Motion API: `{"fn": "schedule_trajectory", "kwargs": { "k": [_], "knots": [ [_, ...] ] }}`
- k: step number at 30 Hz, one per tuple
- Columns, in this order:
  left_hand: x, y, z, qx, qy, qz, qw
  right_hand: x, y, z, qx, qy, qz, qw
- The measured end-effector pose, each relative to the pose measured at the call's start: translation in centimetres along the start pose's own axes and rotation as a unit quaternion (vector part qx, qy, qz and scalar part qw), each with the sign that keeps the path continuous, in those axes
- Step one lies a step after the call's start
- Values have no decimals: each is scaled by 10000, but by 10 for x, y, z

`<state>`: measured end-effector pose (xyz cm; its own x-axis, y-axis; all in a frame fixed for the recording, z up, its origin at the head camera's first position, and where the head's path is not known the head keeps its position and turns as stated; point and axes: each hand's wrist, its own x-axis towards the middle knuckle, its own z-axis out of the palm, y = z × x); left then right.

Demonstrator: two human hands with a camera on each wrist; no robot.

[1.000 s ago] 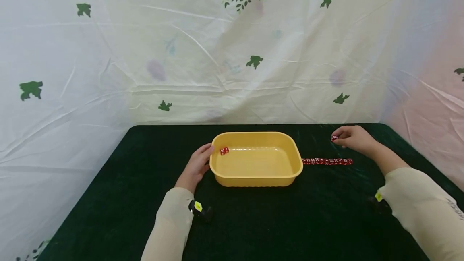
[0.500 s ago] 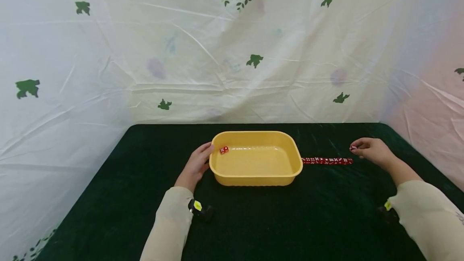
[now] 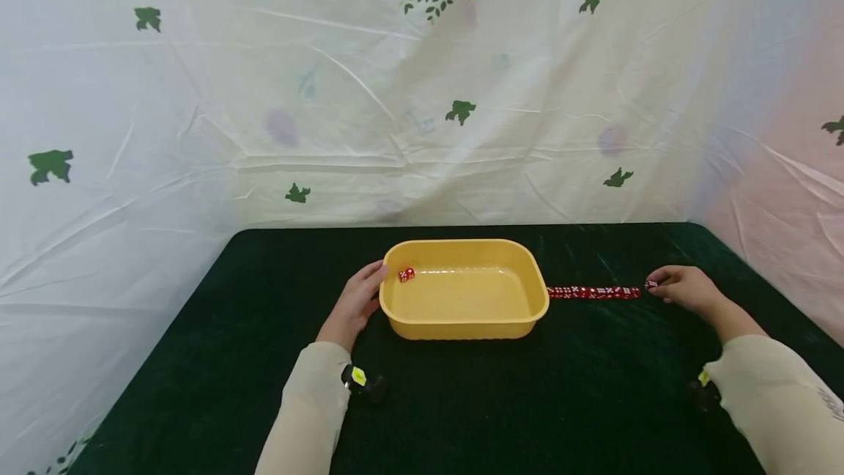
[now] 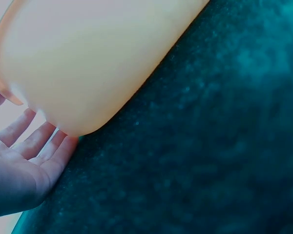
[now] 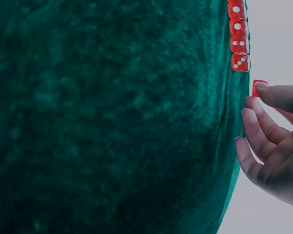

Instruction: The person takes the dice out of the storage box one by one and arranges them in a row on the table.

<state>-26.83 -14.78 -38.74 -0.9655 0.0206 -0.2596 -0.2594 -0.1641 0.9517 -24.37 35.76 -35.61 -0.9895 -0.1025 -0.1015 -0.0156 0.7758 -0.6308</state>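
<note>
In the head view, a yellow plastic basin (image 3: 464, 330) stands on the dark green tabletop. My left hand (image 3: 352, 306) holds its left side, fingers against the outer wall; the left wrist view shows the fingertips touching the basin (image 4: 83, 73) from outside. Red dice (image 3: 406, 275) with white dots lie inside, close to that hand. A straight row of red dice (image 3: 593, 292) runs rightward from behind the basin's right edge. Just past the row's right end, my right hand (image 3: 689, 290) pinches a red die (image 5: 257, 87) between thumb and finger, a small gap away from the last die (image 5: 240, 62).
Dark green velvety cloth (image 3: 494, 402) covers the table, whose far edge meets a white curtain (image 3: 369, 94) with green leaf and bird prints. Each sleeve carries a dark wrist camera (image 3: 363, 381) near the cuff.
With the die in its fingers, my right hand has moved right and toward me, from behind the row to its right end. My left hand and the basin have stayed in place.
</note>
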Motion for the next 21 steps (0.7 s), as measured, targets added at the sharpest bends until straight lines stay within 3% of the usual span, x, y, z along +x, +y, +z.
{"fn": "schedule_trajectory", "kwargs": {
  "k": [21],
  "knots": [
    [1,1,0,-83,7,-13,10000,9,-4,8,21,-282,-73,9996]
  ]
}}
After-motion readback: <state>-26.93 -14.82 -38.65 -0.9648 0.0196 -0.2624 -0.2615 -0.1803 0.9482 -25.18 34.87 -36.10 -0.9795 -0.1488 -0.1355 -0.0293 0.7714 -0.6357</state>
